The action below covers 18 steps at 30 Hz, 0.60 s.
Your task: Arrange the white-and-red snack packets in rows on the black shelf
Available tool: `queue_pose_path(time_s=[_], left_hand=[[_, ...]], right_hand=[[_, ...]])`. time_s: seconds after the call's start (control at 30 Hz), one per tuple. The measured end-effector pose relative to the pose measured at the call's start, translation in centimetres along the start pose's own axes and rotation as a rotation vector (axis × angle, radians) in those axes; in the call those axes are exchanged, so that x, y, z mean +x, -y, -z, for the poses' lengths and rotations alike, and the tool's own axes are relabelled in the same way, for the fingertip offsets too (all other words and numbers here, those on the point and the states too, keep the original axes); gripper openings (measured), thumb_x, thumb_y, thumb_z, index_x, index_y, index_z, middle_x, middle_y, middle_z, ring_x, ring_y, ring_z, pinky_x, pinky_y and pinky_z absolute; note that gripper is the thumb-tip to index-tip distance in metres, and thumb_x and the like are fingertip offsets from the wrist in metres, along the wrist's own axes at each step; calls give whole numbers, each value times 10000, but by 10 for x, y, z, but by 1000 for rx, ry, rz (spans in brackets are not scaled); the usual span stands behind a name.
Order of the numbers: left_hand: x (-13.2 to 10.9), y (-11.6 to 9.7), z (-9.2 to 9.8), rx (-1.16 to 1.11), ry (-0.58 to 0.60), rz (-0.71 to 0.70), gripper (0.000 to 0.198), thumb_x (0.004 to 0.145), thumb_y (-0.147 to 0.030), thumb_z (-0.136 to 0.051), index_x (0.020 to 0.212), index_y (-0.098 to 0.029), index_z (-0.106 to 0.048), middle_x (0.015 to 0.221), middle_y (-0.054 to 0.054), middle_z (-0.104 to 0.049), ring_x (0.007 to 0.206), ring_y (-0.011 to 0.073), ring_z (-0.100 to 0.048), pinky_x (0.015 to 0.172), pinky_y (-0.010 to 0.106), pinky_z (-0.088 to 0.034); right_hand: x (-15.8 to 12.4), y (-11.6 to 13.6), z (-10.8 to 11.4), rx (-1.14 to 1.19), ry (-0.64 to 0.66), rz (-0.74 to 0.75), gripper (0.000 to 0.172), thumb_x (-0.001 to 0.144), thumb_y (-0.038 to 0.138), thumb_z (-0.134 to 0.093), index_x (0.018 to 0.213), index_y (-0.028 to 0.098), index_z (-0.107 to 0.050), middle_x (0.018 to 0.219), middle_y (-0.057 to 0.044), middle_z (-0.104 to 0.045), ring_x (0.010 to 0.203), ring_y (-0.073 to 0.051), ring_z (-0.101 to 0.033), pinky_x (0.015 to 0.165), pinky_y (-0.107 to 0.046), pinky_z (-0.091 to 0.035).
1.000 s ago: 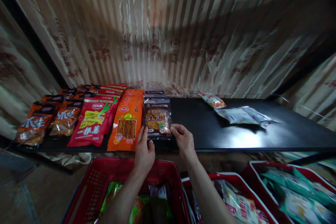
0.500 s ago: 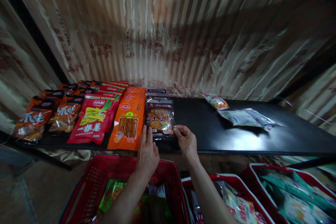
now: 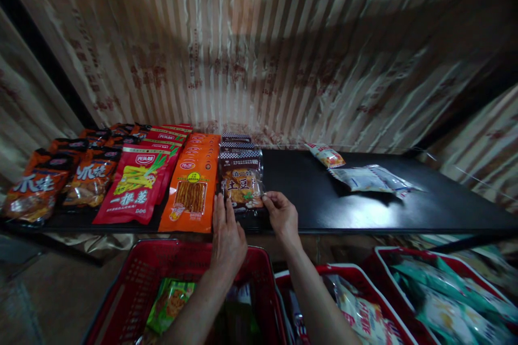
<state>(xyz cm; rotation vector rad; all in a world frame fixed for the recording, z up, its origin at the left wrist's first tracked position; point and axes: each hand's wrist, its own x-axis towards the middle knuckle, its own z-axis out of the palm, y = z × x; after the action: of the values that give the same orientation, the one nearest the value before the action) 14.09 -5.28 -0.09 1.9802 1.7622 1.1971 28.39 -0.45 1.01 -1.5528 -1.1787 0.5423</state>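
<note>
Here, right hand pinches the lower right corner of the brown packet between thumb and forefinger; packet lies on black shelf, ahead of and between both hands. Left hand flat, unclenched, fingertips at packet's lower left edge. Orange packets just left of those fingertips; red basket below left hand.
</note>
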Motion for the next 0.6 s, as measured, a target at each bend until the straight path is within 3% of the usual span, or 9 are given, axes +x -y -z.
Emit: queue_pose_path(time_s=[0.2,0.37,0.43,0.5,0.6], left_hand=[[-3,-3,-3,87,-7,-135,573,798,-35,-366,1369,-79,-337,1500,168,-261,1412,274,-62,1113,527,-234],[-2,-2,0,143,23,-192,530,828,-89,-393,1357,-98,-372,1481,173,-304,1406,276,-133,1103,530,-253],[-2,0,-1,154,24,-194,526,840,-101,-388,1365,-98,-364,1487,175,-291,1405,270,-148,1106,518,-252],[-3,1,-2,151,11,-200,536,848,-111,-383,1382,-103,-338,1494,168,-276,1407,266,-143,1108,515,-250],[-5,2,-5,143,-26,-206,552,850,-115,-384,1398,-111,-317,1488,154,-300,1404,266,-156,1112,517,-241]], right_hand=[[-4,6,3,-79,23,-3,234,735,438,-558,745,214,-623,704,-28,-700,652,-191,-642,635,-283,-472],[-2,18,4,-156,8,-30,215,713,375,-587,825,201,-643,793,-59,-703,746,-224,-649,708,-336,-486],[-6,38,10,-102,-55,3,288,705,370,-615,914,175,-651,918,-99,-692,836,-243,-636,776,-377,-487],[-18,69,24,98,-86,97,298,772,409,-573,956,187,-653,993,-98,-675,893,-235,-625,817,-390,-489],[-55,115,55,450,102,357,248,895,431,-431,954,327,-649,1078,1,-650,1028,-200,-597,861,-352,-493]])
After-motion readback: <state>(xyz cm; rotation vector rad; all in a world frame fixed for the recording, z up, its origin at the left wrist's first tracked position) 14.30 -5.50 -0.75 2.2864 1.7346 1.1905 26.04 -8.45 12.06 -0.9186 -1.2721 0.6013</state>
